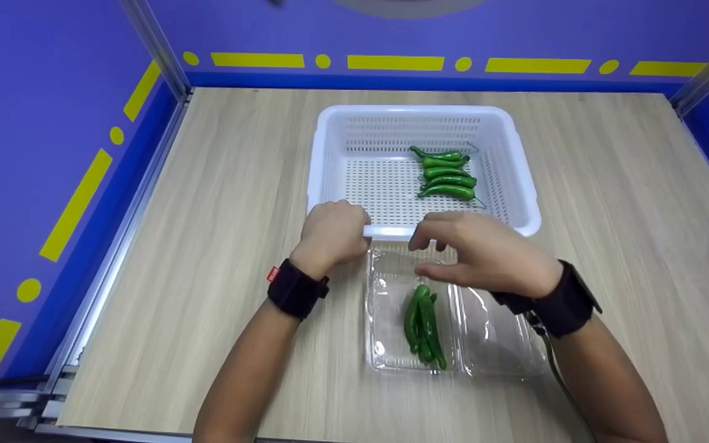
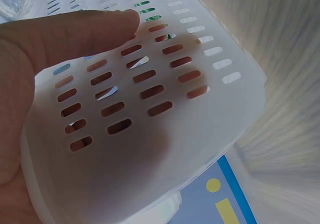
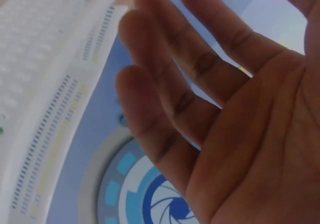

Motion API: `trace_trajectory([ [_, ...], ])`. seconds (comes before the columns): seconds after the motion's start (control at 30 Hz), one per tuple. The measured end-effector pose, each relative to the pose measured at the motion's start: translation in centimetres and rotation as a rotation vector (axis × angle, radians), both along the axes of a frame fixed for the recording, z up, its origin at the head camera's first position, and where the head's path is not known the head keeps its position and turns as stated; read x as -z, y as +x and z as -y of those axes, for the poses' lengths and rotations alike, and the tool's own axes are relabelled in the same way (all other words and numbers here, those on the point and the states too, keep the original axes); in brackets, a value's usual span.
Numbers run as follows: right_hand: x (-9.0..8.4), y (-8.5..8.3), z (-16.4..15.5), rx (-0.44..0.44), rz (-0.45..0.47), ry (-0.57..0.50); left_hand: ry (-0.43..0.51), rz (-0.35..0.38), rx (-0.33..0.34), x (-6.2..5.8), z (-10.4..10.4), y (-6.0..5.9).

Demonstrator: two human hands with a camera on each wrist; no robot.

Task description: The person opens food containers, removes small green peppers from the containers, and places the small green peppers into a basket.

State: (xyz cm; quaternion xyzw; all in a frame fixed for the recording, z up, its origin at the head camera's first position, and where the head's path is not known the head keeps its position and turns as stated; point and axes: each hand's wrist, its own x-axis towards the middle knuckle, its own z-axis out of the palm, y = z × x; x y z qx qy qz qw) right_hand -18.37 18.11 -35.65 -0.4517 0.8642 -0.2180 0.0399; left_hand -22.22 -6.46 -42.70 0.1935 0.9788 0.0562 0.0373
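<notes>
Fingers of the left hand [image 1: 333, 237] curl over the near rim of the white basket [image 1: 330, 154], thumb outside against the slotted wall, so that grip clasps the basket at its front left corner. In the left wrist view the thumb lies flat across the perforated plastic while the other fingers show as shadows behind it. The right hand [image 1: 484, 255] hovers just beside it, over the far end of the clear clamshell tray [image 1: 385, 344], its grip released, fingers loosely spread and holding nothing. A bunch of green peppers [image 1: 423, 326] lies in the tray's left half; the right half lies open beside it. Inside the basket, toward its right side, sit more green chillies [image 1: 447, 174] in a row. Basket and tray both rest on the wooden counter [image 1: 219, 246], tray touching the basket's near edge.
</notes>
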Motion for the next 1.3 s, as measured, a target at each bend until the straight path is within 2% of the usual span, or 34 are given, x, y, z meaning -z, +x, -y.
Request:
trace_trajectory([
  [0.27, 0.9, 1.5, 0.7, -0.043, 0.002, 0.06, 0.009, 0.0, 0.004, 0.0, 0.0, 0.2],
  [0.53, 2.2, 2.2, 0.9, -0.029, 0.009, 0.118, 0.001, -0.009, 0.003, -0.1, 0.2, 0.1],
  [0.9, 4.1, 2.4, 1.1, 0.038, 0.04, 0.193, -0.015, 0.01, 0.006, -0.1, 0.0, 0.0],
  [1.3, 5.6, 2.0, 1.4, 0.023, 0.048, 0.232, -0.01, -0.018, 0.014, 0.1, 0.1, 0.1],
])
